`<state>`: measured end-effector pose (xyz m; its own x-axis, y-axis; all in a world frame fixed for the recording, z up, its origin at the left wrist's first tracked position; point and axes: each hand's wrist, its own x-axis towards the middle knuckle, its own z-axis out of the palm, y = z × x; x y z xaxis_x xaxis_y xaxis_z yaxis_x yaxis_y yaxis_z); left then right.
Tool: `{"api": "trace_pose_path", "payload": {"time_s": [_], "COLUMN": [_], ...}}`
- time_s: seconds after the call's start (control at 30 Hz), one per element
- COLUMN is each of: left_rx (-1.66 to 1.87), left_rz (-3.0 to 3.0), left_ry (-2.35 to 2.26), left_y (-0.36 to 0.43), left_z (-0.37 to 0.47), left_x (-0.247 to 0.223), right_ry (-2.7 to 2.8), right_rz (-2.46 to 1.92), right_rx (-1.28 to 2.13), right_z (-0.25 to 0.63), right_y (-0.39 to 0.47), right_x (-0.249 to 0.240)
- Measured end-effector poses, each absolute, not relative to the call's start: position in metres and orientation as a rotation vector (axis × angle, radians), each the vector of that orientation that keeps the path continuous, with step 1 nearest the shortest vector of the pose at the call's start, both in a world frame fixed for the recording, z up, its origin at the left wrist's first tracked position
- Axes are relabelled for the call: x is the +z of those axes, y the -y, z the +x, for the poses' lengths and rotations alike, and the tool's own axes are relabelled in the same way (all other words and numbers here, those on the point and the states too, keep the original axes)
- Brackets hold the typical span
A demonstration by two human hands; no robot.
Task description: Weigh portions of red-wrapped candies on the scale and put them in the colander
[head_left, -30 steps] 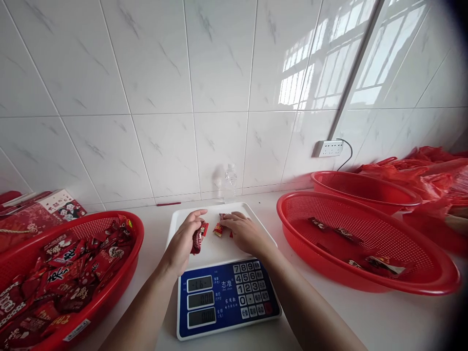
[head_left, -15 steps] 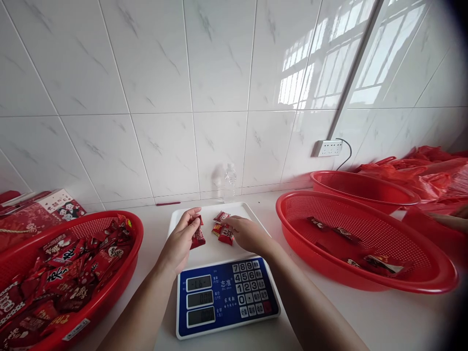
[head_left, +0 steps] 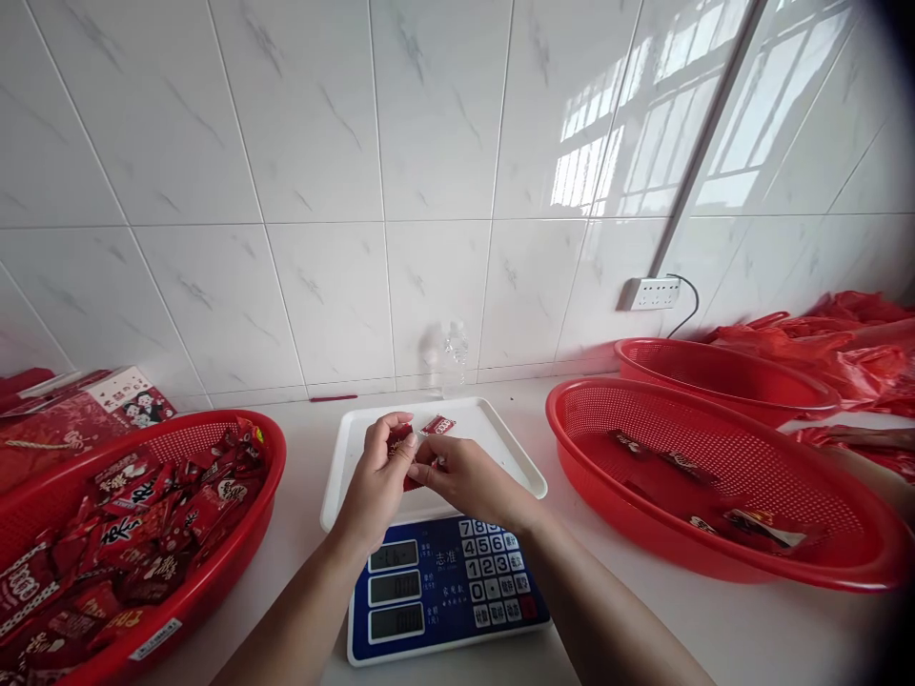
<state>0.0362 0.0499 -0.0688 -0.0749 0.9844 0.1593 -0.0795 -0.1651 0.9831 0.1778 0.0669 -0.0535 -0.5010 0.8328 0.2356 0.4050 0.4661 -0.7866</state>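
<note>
My left hand (head_left: 382, 476) is closed around red candy packets (head_left: 400, 436) above the white tray (head_left: 500, 448) of the scale. Against it, my right hand (head_left: 457, 467) has its fingers pinched at the lower edge of those packets; what exactly it grips is mostly hidden. One small red packet (head_left: 437, 425) lies on the tray just behind my hands. The scale's blue panel (head_left: 447, 591), with displays and number keys, sits below my wrists.
On the left, a red basket (head_left: 275, 457) holds many candy packets, with a gift box (head_left: 143, 398) behind. At right, a larger red basket (head_left: 572, 457) holds several packets; another basket (head_left: 721, 357), red bags (head_left: 843, 333) and a person's hand are beyond. A clear bottle (head_left: 456, 357) stands by the wall.
My right hand has moved left to meet my left hand. The packets it was touching on the tray are no longer seen there; one packet remains behind. The view has shifted slightly.
</note>
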Motion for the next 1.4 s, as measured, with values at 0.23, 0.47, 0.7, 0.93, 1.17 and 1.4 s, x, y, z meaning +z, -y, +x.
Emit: {"api": "trace_pose_path", "payload": {"time_s": [0.23, 0.47, 0.7, 0.93, 1.17, 1.4], "left_rx": [1.379, 1.154, 0.968, 0.77, 0.843, 0.92], "left_rz": [1.346, 1.918, 2.29, 2.348, 2.279, 2.251], "left_ry": [-1.121, -1.417, -1.561, -1.576, -1.515, -1.403], "left_y": [-0.061, -0.068, -0.067, -0.063, -0.066, -0.059], "left_z": [0.027, 0.022, 0.018, 0.018, 0.018, 0.019], "left_x": [-0.074, -0.085, -0.086, -0.081, -0.086, -0.079], "right_ry": [1.95, 2.035, 2.123, 2.308, 2.321, 2.366], "right_rz": [-1.254, -1.742, -1.674, -1.439, -1.301, -1.135], "right_rx": [0.696, 0.284, 0.302, 0.362, 0.299, 0.406], "right_z": [0.205, 0.238, 0.233, 0.218, 0.203, 0.2], "right_y": [-0.091, -0.119, -0.123, -0.116, -0.104, -0.097], "right_x": [-0.052, -0.062, -0.078, -0.079, -0.079, -0.072]}}
